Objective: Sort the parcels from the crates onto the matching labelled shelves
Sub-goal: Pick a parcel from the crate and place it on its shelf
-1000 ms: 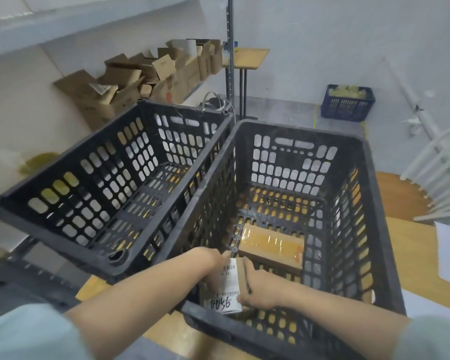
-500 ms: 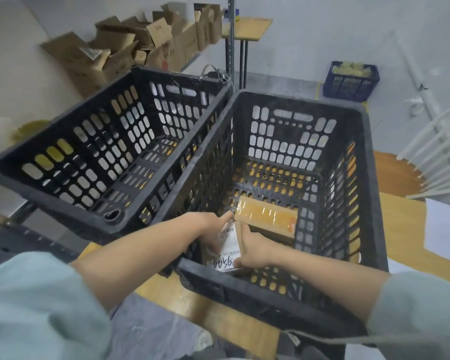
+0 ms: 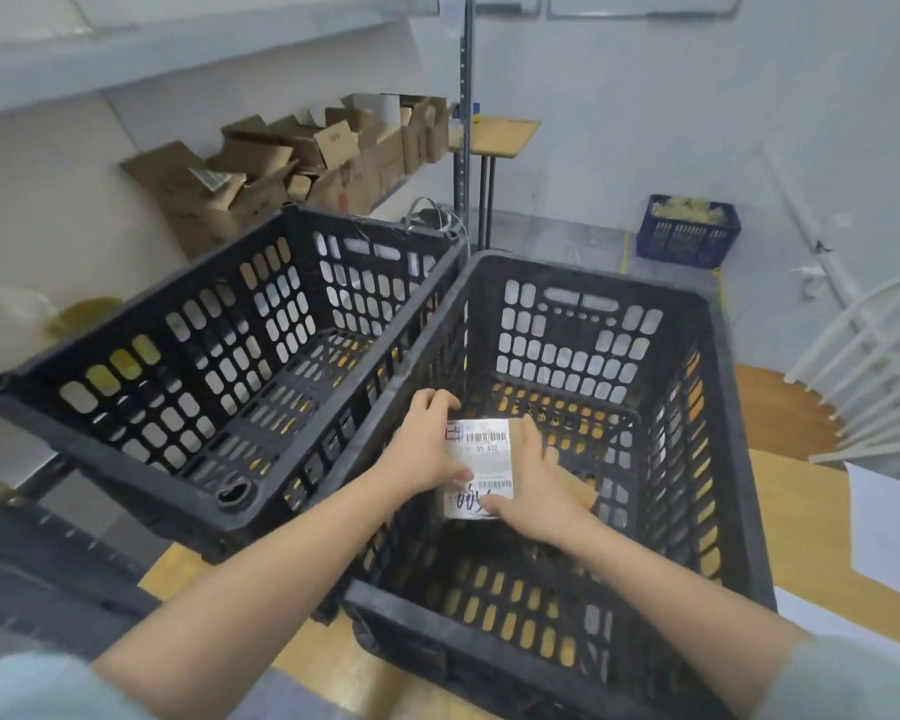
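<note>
Both hands hold one small parcel [image 3: 481,459] with a white barcode label and handwritten digits, lifted inside the right black crate [image 3: 728,459]. My left hand [image 3: 424,444] grips its left edge, thumb on the label. My right hand [image 3: 533,485] grips its right edge. A second brown parcel [image 3: 575,488] lies on the crate floor, mostly hidden behind my right hand. The left black crate [image 3: 126,459] holds nothing that I can see. A white shelf [image 3: 152,49] runs overhead at the left.
Several open cardboard boxes [image 3: 292,168] line the lower shelf at the back left. A metal shelf post [image 3: 467,122] stands behind the crates. A blue crate [image 3: 692,231] sits on the floor far right. White sheets [image 3: 889,522] lie on the wooden table [image 3: 801,537] at right.
Both hands have lifted the labelled parcel up from the crate floor and turned its label toward me. The camera has tilted upward, bringing the overhead shelf into view.
</note>
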### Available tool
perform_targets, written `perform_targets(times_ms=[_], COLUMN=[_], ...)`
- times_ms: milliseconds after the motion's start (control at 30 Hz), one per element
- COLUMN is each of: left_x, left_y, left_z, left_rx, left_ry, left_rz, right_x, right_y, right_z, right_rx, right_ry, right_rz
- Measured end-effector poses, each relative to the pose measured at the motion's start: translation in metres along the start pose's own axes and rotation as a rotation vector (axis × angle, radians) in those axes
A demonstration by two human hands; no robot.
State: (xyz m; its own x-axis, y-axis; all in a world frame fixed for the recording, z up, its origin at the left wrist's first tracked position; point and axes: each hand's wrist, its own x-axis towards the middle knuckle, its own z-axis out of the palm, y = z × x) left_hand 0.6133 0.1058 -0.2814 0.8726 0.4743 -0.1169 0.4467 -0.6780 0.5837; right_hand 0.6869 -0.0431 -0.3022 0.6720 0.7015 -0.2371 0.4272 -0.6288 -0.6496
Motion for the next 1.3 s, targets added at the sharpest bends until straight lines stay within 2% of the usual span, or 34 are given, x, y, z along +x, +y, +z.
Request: perform_targets(times_ms=[67, 133, 233, 367, 567, 700, 900, 1300], left_x=[0.001, 0.0, -0.002, -0.001, 0.0, 0.0, 0.0, 0.001], left_y=[0.002, 0.005, 0.007, 0.004, 0.004, 0.004, 0.007, 0.008], left_z=[-0.004, -0.005, -0.004, -0.001, 0.002, 0.001, 0.004, -0.003], left_rx=[-0.126, -0.177, -0.182, -0.168, -0.186, -0.223, -0.287, -0.342], left_ry=[0.104, 0.135, 0.095, -0.042, -0.091, -0.074, -0.134, -0.024], left_rz=[0.037, 0.098, 0.164, 0.271, 0.192, 0.226, 0.238, 0.23], right_x=[0.005, 0.007, 0.008, 0.008, 0.001, 0.004, 0.008, 0.008], right_y=[-0.004, -0.006, -0.007, -0.004, -0.009, -0.007, -0.004, -0.006], right_z=[-0.011, -0.017, -0.023, -0.033, -0.038, -0.038, -0.034, -0.043], right_rx=[0.071, 0.168, 0.233, 0.321, 0.367, 0.428, 0.382, 0.272], right_ry=[0.09, 0.132, 0.149, 0.176, 0.202, 0.249, 0.259, 0.243], right_rz=[0.0, 0.036, 0.058, 0.016, -0.07, -0.098, -0.086, -0.147])
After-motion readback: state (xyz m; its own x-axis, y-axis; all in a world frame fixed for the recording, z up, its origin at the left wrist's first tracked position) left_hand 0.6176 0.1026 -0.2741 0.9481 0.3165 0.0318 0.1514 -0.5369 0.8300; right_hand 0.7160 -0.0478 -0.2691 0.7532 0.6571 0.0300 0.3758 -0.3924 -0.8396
